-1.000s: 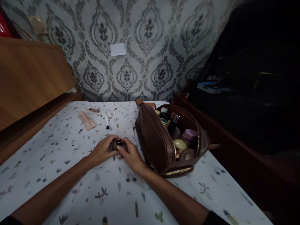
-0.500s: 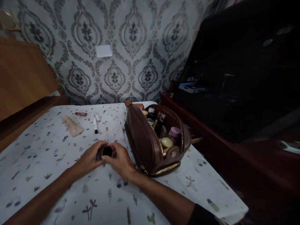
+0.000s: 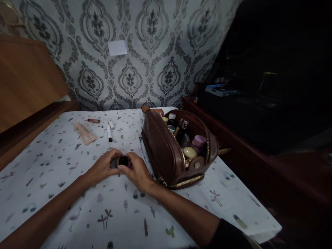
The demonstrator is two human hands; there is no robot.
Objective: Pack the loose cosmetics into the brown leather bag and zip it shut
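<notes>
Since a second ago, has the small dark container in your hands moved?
No. The small dark container, between left hand and right hand, sits as near the brown bag as before; only the camera swung.

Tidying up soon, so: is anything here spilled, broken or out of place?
Nothing looks spilled or broken. The brown bag stands unzipped and crammed; a tube and a pen lie loose on the cloth. Left hand and right hand hold a small dark jar.

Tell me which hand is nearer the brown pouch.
Right. The right hand is just beside the brown pouch; the left hand is farther, across the small jar both hold.
</notes>
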